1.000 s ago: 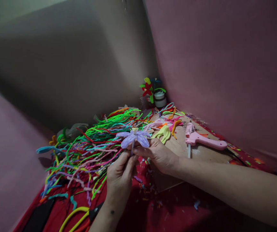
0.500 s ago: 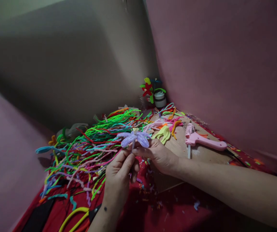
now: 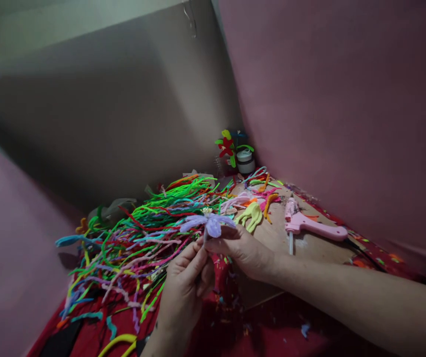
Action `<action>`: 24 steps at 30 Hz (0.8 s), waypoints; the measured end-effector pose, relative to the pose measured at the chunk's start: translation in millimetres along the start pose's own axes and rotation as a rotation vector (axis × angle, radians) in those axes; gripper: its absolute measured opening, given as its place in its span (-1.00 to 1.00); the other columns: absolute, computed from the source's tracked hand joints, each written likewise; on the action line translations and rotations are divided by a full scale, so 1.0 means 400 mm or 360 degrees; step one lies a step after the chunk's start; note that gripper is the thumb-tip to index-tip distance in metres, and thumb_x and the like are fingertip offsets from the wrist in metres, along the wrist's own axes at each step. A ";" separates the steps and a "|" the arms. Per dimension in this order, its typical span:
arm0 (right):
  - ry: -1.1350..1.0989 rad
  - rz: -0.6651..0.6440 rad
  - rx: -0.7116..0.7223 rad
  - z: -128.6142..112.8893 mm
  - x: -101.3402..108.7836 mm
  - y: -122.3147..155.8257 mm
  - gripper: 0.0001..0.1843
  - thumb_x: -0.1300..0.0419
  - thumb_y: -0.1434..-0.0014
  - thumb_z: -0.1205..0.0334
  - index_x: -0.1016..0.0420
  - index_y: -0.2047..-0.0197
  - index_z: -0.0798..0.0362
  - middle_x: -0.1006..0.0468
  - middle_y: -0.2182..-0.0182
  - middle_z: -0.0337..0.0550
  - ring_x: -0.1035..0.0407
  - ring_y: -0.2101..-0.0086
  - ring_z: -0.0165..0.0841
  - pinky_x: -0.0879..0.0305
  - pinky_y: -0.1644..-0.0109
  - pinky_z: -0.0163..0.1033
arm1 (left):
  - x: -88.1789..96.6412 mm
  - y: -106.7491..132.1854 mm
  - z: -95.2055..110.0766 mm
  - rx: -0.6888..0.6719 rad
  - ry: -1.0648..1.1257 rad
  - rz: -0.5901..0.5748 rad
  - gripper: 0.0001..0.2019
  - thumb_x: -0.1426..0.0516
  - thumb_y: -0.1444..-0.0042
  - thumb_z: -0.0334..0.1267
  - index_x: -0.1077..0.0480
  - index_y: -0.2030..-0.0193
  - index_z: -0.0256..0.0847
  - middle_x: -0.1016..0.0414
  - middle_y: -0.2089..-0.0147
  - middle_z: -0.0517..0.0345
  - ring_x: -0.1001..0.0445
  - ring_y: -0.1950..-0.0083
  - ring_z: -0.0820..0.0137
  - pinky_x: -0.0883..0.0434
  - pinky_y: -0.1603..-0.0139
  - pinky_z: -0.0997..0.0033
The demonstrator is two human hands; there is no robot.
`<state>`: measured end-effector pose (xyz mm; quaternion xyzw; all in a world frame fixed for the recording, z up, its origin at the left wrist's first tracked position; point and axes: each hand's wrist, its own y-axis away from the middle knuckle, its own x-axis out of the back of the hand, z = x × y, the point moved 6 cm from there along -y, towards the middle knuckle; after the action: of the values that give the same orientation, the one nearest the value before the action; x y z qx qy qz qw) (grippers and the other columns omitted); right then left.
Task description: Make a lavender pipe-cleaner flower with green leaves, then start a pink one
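Note:
A purple pipe-cleaner flower (image 3: 213, 225) with pale yellow stamens at its centre is held upright in front of me. My left hand (image 3: 190, 272) pinches the lower part of its stem between thumb and fingers. Just under the petals, my right hand (image 3: 244, 248) grips the stem too, its thumb near the left fingertips. Both hands are closed, and the fingers hide most of the stem. Behind them spreads a large pile of coloured pipe cleaners (image 3: 142, 233).
On the brown board (image 3: 268, 238) to the right lie a pink glue gun (image 3: 315, 225) and a pale yellow petal piece (image 3: 250, 215). A red pipe-cleaner flower (image 3: 226, 147) stands by a white-lidded jar (image 3: 245, 161) at the back. Yellow tool handles (image 3: 118, 342) show at the front on red cloth (image 3: 265, 327).
The flower has turned slightly, so its petals sit at a different angle. Both hands still hold the stem. The camera view has tilted up a little.

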<state>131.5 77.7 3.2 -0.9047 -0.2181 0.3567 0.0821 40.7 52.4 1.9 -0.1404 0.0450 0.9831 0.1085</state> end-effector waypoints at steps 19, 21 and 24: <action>0.0103 0.0155 0.0063 -0.003 0.002 0.008 -0.78 -0.31 0.09 0.16 -0.51 0.35 0.07 -0.47 0.44 -0.26 -0.25 0.46 -0.45 -0.21 0.33 -0.33 | 0.010 0.032 0.046 -0.0660 -0.1269 0.0406 -0.90 -0.15 -0.03 -0.22 -0.43 0.34 -0.17 -0.30 0.58 0.27 -0.20 0.59 0.53 -0.16 0.55 0.56; 0.0066 0.0118 0.0052 0.005 -0.001 0.010 -0.77 -0.32 0.08 0.15 -0.50 0.34 0.07 -0.45 0.48 -0.27 -0.24 0.51 -0.47 -0.21 0.41 -0.34 | 0.013 0.031 0.047 -0.0699 -0.1296 0.0402 -0.90 -0.14 -0.04 -0.22 -0.43 0.42 -0.17 -0.29 0.61 0.28 -0.19 0.60 0.53 -0.16 0.56 0.55; 0.0009 0.0077 0.0037 0.012 -0.006 0.012 -0.73 -0.32 0.08 0.12 -0.49 0.31 0.08 -0.43 0.52 -0.29 -0.25 0.56 -0.48 -0.23 0.46 -0.34 | 0.024 0.016 0.028 -0.0466 -0.0983 0.0302 -0.83 -0.14 -0.05 -0.19 -0.37 0.49 -0.20 -0.27 0.62 0.28 -0.16 0.62 0.56 -0.12 0.61 0.57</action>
<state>128.3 72.2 -0.4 -0.9096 -0.1919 0.3586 0.0846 27.2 49.4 10.3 0.1543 -0.1185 0.9809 0.0040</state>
